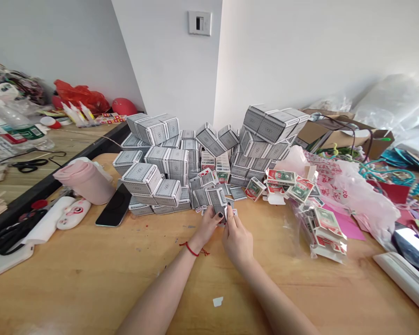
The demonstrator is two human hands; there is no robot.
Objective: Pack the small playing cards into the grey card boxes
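Note:
At the middle of the table, my left hand [208, 226] is closed on grey-backed playing cards [216, 200], its dark-nailed thumb over their lower edge. My right hand [238, 238] has its fingers pressed together at the right edge of the same cards. The underside of these cards is hidden, so I cannot tell how many there are. Just behind lie loose cards [207, 177], some with red hearts facing up. Around them stand many block shapes covered in grey card backs, such as a left block [139, 177] and a right stack [268, 123].
Red-and-green card boxes [295, 184] lie at the right beside a crumpled plastic bag [356, 195]. On the left are a black phone [114, 207], a pink cup [85, 180] and a white glue gun-like item [50, 221]. A white scrap [218, 301] lies near the front.

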